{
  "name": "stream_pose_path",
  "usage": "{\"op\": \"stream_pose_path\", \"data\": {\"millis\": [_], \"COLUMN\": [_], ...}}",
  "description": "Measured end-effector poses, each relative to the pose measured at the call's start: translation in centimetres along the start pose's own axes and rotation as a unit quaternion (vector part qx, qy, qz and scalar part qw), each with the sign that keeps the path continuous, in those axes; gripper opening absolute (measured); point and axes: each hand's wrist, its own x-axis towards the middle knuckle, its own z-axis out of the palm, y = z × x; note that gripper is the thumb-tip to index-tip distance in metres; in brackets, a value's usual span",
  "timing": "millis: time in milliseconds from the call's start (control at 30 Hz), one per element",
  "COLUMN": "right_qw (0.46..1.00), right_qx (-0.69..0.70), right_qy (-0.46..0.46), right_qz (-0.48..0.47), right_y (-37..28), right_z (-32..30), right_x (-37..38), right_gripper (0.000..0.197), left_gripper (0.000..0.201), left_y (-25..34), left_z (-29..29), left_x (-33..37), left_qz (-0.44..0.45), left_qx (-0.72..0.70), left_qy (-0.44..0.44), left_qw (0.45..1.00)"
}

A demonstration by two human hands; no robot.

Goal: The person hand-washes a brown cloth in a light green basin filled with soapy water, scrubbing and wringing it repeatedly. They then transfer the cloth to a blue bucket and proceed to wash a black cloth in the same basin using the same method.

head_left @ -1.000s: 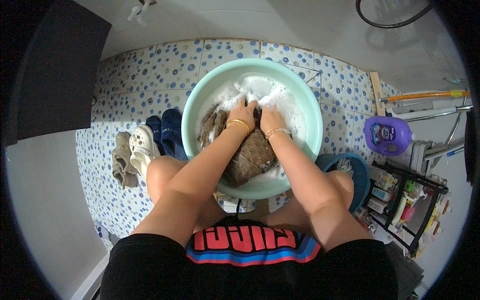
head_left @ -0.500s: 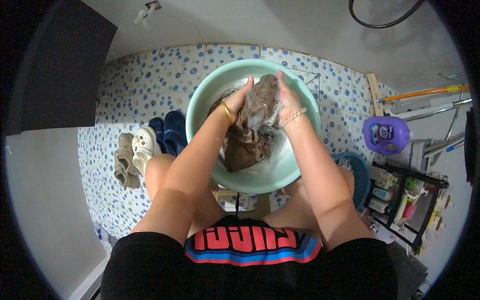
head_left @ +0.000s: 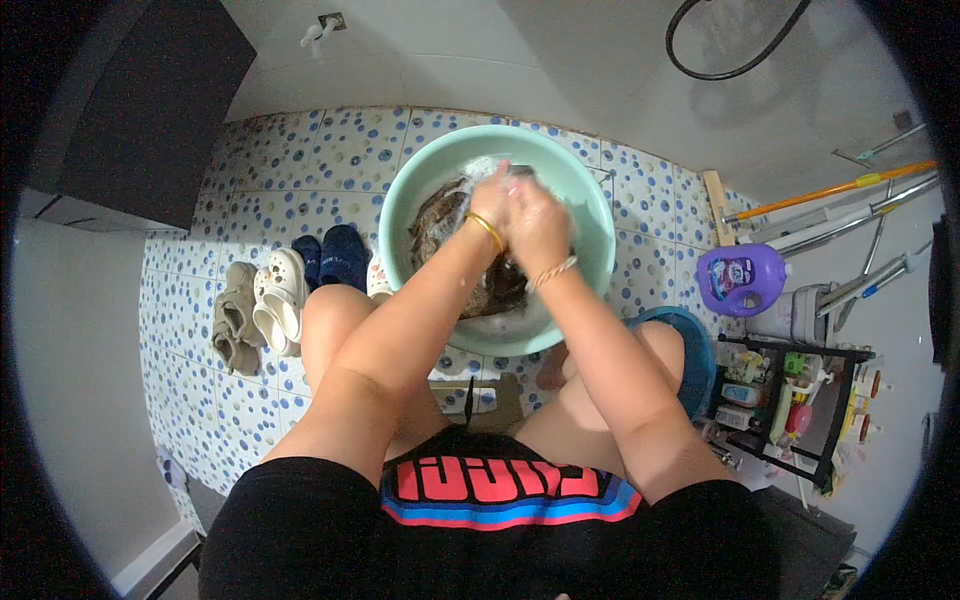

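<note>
A pale green basin (head_left: pixel 597 215) with foamy water stands on the floor in front of me. Wet brown cloth (head_left: pixel 432 228) lies bunched in its left and lower part. My left hand (head_left: pixel 486 205), with a gold bangle at the wrist, is closed on a fold of this cloth over the basin. Pressed against it is my right hand (head_left: pixel 537 220), blurred by motion and wearing a beaded bracelet, also closed on the cloth. A dark bit of fabric shows above the joined hands; most of the gripped part is hidden between them.
On the left stand beige shoes (head_left: pixel 238 318), white clogs (head_left: pixel 281 300) and navy slippers (head_left: pixel 343 254). To the right are a purple detergent jug (head_left: pixel 741 279), a blue tub (head_left: pixel 697 372) beside my leg, a black rack (head_left: pixel 835 420) of bottles, and leaning poles (head_left: pixel 840 192).
My hands have come together from apart, squeezing the cloth between them. The cloth bundle they held up is now mostly covered. The view has shifted slightly.
</note>
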Motion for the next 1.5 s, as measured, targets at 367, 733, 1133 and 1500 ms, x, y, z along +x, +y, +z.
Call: {"op": "stream_pose_path", "data": {"millis": [367, 733, 1133, 1500], "right_qw": [0.944, 0.903, 0.614, 0.931], "right_qx": [0.302, 0.408, 0.767, 0.335], "right_qy": [-0.129, -0.132, -0.14, -0.017], "right_qz": [-0.037, 0.038, 0.123, 0.146], "right_y": [0.3, 1.1, 1.3, 4.4], "right_z": [-7.3, -7.9, -7.7, -7.0], "right_x": [1.2, -0.6, 2.1, 3.9], "right_gripper": [0.053, 0.035, 0.042, 0.045], "left_gripper": [0.026, 0.079, 0.055, 0.033], "left_y": [8.0, 5.5, 1.2, 7.4], "left_z": [5.2, -4.1, -4.0, -1.5], "left_x": [-9.7, -2.3, -3.3, -5.7], "left_qz": [0.186, 0.037, -0.015, 0.08], "left_qx": [0.253, 0.519, 0.395, 0.334], "left_qy": [-0.151, -0.043, -0.311, -0.078], "left_qw": [0.937, 0.853, 0.864, 0.936]}}
